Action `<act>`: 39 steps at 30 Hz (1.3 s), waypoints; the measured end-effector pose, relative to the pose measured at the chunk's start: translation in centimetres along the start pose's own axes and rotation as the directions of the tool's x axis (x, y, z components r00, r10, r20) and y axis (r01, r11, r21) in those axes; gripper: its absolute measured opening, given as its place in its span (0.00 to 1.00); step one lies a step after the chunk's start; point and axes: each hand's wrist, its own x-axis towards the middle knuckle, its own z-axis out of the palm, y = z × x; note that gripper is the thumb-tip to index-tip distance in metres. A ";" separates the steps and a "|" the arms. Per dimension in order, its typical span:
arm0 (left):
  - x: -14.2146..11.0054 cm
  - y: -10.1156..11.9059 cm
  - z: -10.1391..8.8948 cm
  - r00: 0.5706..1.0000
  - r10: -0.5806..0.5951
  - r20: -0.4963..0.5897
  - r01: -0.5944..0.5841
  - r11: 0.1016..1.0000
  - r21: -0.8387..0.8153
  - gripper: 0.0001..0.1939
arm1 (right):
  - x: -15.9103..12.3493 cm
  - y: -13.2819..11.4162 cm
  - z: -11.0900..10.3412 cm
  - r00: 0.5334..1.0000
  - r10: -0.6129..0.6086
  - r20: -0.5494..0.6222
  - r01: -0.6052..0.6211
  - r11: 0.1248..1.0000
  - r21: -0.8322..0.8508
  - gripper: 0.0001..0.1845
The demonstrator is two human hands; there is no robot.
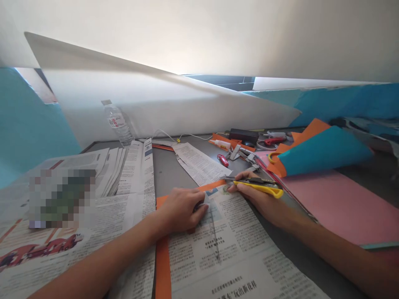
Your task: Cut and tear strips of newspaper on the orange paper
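A yellow and black utility knife (258, 186) is in my right hand (249, 191), its metal tip pointing left over the top edge of a newspaper sheet (237, 253). Fingertips of that hand touch the paper's upper edge. My left hand (182, 209) rests on the upper left of the same sheet, fingers curled and thumb bent in; what lies inside them, if anything, is hidden. Beneath the newspaper is an orange sheet (163, 270), showing along the left side and top edge.
A newspaper stack (102, 232) covers the left side, with a water bottle (118, 122) behind it. A printed paper strip (202, 162), a red clip-like item (222, 160) and a glue bottle (220, 144) lie ahead. Pink sheets (343, 203) and a rolled blue sheet (324, 151) are right.
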 end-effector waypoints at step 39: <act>-0.3 4.2 1.1 0.998 0.043 0.035 -0.036 0.984 -0.174 0.39 | -1.4 -1.9 0.4 0.998 0.039 0.050 -0.040 0.999 0.023 0.09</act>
